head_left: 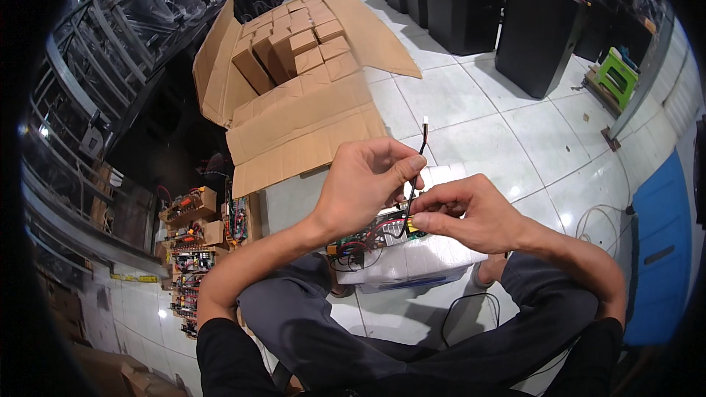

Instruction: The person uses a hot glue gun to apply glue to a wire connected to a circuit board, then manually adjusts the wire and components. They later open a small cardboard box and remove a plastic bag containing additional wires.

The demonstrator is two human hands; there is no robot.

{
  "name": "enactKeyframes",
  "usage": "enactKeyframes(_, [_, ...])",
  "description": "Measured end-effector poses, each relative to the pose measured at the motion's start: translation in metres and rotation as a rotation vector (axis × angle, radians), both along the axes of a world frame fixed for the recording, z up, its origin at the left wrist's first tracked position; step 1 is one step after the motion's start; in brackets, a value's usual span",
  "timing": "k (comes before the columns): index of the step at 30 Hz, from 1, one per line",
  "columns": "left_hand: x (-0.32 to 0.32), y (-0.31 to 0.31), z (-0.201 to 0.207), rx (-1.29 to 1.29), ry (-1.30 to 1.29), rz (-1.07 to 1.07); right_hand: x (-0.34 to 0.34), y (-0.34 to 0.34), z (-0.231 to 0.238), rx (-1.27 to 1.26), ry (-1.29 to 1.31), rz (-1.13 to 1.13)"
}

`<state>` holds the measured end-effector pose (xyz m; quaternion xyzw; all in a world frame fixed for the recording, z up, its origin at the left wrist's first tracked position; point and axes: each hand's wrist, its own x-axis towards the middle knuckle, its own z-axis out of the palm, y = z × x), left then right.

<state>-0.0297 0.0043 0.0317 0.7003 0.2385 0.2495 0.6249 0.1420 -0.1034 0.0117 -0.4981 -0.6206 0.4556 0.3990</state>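
Observation:
A thin black cable (424,138) with a small white connector (425,120) at its upper end runs down between my hands. My left hand (371,176) pinches it between thumb and fingers, just below the connector. Lower down, my right hand (471,213) has thumb and fingertips closed together at the cable. Beneath both hands lies a circuit board (393,231) with red and black wires at its left end. It rests on a white foam-wrapped block (412,261) between my knees. My hands hide part of the board.
Beyond my left hand stands an open cardboard carton (301,132) packed with small brown boxes. Several circuit boards (193,272) are stacked at the left. Tall black cabinets (540,33) line the far side. A green stool (618,77) and a blue plastic panel (658,250) are at right.

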Motion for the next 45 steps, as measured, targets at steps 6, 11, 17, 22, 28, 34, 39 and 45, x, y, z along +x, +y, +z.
enactKeyframes(6, [0.003, -0.003, -0.001, 0.000, -0.005, -0.003, -0.005, 0.001, -0.005, -0.014, -0.017, -0.035])
enactKeyframes(11, [0.005, -0.003, 0.001, 0.024, 0.003, -0.007, -0.003, 0.004, -0.007, -0.001, 0.068, -0.156])
enactKeyframes(17, [0.004, -0.003, 0.003, 0.194, 0.107, -0.030, 0.002, 0.006, -0.010, 0.038, 0.027, -0.203])
enactKeyframes(22, [0.002, 0.001, -0.003, 0.224, 0.115, -0.045, 0.005, 0.009, -0.018, 0.074, 0.007, -0.212])
enactKeyframes(28, [0.002, 0.004, -0.013, 0.357, 0.074, -0.035, 0.006, 0.017, -0.022, 0.023, -0.054, -0.209])
enactKeyframes(34, [0.003, 0.007, -0.021, 0.347, 0.044, 0.010, -0.001, 0.018, -0.012, -0.146, 0.064, -0.137])
enactKeyframes(39, [0.004, 0.012, -0.010, 0.082, 0.089, 0.082, 0.003, 0.016, -0.016, -0.054, 0.017, -0.108])
enactKeyframes(45, [0.003, 0.011, -0.012, 0.100, -0.003, 0.052, -0.003, 0.017, -0.015, -0.024, 0.010, -0.083])
